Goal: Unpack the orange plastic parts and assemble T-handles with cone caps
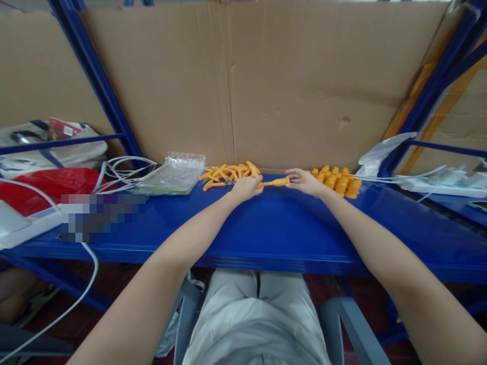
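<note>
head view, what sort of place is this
Probably a small workshop bench: a blue metal frame around a blue tabletop, a cardboard panel behind it, and groups of small orange pieces on top.

A tall cardboard panel (289, 76) stands before me, framed by a blue post (97, 76) on my left. Clear plastic packets (178, 175) lie on that side, near looped white cables (122, 165), a red bag (45, 187) and a pale tote bag (83, 149). To my right I see a white power strip (449, 185); grey armrests (338, 309) flank me below
</note>
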`<state>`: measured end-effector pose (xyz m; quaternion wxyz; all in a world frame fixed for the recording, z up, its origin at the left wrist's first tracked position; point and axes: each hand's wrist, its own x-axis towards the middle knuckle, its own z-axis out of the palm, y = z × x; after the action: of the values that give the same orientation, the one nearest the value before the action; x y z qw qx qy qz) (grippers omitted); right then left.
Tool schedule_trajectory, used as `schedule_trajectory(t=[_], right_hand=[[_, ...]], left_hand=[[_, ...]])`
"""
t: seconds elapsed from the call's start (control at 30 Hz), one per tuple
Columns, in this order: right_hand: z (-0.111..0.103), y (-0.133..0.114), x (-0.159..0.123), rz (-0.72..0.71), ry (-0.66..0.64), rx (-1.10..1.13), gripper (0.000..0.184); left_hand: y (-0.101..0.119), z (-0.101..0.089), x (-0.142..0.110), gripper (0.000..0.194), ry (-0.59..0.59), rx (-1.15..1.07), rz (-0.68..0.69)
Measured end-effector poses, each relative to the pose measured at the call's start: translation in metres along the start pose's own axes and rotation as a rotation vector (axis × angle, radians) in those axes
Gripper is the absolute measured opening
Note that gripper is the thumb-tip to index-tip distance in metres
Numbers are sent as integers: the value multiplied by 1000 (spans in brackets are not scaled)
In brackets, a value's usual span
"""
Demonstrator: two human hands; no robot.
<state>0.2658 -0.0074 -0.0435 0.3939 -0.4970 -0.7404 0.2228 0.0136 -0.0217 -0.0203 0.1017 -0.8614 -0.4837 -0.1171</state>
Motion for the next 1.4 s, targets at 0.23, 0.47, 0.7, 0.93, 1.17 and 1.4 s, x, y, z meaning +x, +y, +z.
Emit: schedule_trajectory(t=[0.23,0.47,0.7,0.93,1.17,1.4], right_hand=[[0,-13,-5,180,9,145,22],[5,-29,-9,338,-18,225,31],[-6,-30,-16,316,-86,326,28],[-5,-23,-14,295,-66,329,23],[-5,-23,-15,289,-58,347,22],[-4,-26,-15,301,-74,334,14]], left_hand=[[2,1,-1,33,25,8,6],[5,2,-2,34,51,43,-10],[6,0,-2,35,55,59,-30],[5,0,-3,34,80,47,-34],[3,2,-1,36,104,36,-38],[2,2,-1,36,115,55,-22]])
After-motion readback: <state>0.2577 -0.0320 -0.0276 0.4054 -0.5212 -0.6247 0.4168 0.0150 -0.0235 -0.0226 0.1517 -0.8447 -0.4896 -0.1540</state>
